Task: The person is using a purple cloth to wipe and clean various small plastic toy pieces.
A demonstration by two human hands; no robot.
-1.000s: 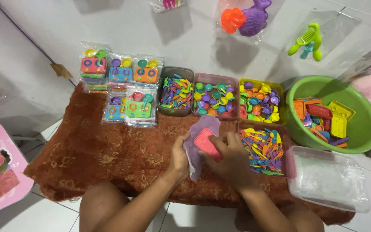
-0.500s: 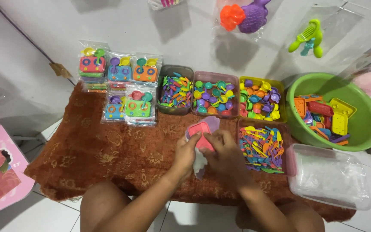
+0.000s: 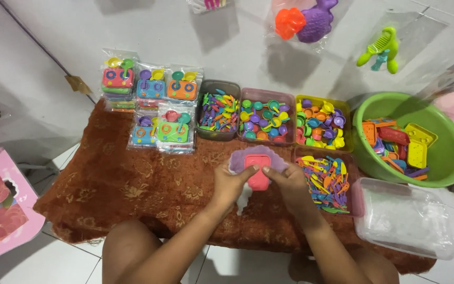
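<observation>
Both hands meet at the centre of the head view: the left hand (image 3: 230, 181) and the right hand (image 3: 290, 184) close around a pink toy piece (image 3: 259, 171) nested in a purple plastic piece (image 3: 253, 156), with a clear bag (image 3: 243, 199) hanging beneath. They hover over the brown rug (image 3: 132, 184). At ten o'clock lie sealed toy packets (image 3: 153, 102), judged finished. At twelve o'clock stand three bins of small coloured parts (image 3: 269, 115); at three o'clock another bin of utensils (image 3: 326, 181), a green basin (image 3: 442, 158) and a clear lidded box (image 3: 405, 218). Plenty of loose pieces look unpacked.
</observation>
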